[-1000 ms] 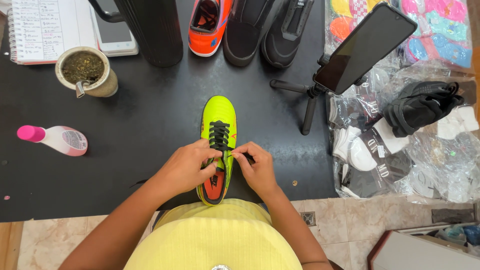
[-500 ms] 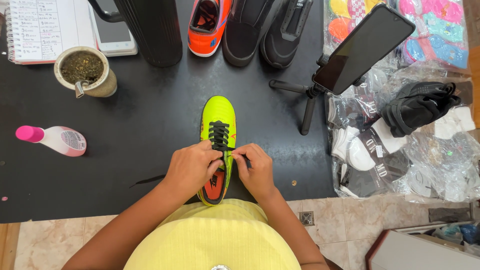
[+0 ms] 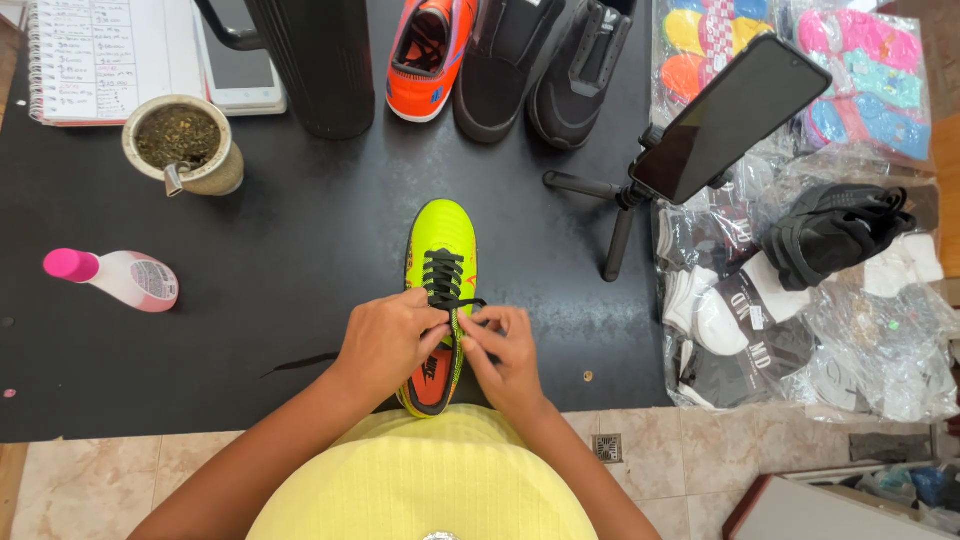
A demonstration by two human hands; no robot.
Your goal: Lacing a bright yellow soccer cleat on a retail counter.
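A black table [image 3: 250,330] fills most of the view, with a tiled floor [image 3: 650,450] showing at its near edge. To the right lies a heap of clear plastic packets [image 3: 860,350] holding socks and dark footwear. At the far edge stand a tall black flask [image 3: 310,60], a pair of black shoes [image 3: 540,60] and an orange shoe [image 3: 430,55]; a spiral notebook [image 3: 100,55] sits at the far left. A phone on a small tripod [image 3: 720,115] stands right of centre.

The neon yellow shoe [image 3: 440,300] lies mid-table at the near edge, toe pointing away. Both hands meet over its black laces [image 3: 445,280] — the left hand [image 3: 385,340] curled, fingertips pinching a lace, and the right hand [image 3: 505,350] likewise closed, fingers pinched on the lace beside it.

Smaller things sit to the left — a cup of herbs with a metal straw [image 3: 185,145] and a pink-capped bottle [image 3: 115,280] on its side.
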